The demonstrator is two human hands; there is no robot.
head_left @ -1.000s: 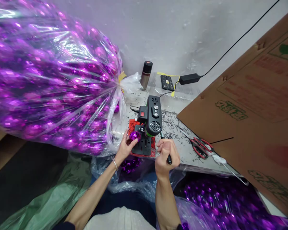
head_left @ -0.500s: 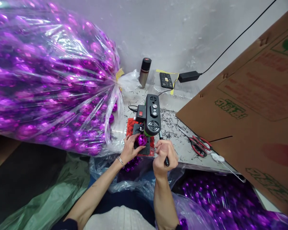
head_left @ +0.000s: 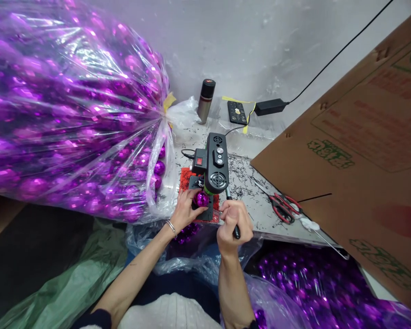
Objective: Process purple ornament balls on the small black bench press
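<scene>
A small black bench drill press (head_left: pixel 217 162) stands on a red mat (head_left: pixel 184 180). Under its head, on the dark base plate, is a shiny purple bauble (head_left: pixel 201 199). My left hand (head_left: pixel 187 208), with a bracelet at the wrist, holds the bauble between thumb and fingers. My right hand (head_left: pixel 235 222) is wrapped in a fist round the black-tipped lever (head_left: pixel 237 232) on the press's right side. The drill tip and its contact with the bauble are hidden by the head.
A big clear bag (head_left: pixel 89 119) of purple baubles fills the left. At the right are red-handled scissors (head_left: pixel 284 208) and a cardboard box (head_left: pixel 356 173). Behind stand a flask (head_left: pixel 206 101), a phone (head_left: pixel 237 113) and a power adapter (head_left: pixel 270 107). More baubles (head_left: pixel 315 278) lie below the table edge.
The view has shifted slightly. Both hands keep their grips on the bauble and the lever; otherwise I see no clear change.
</scene>
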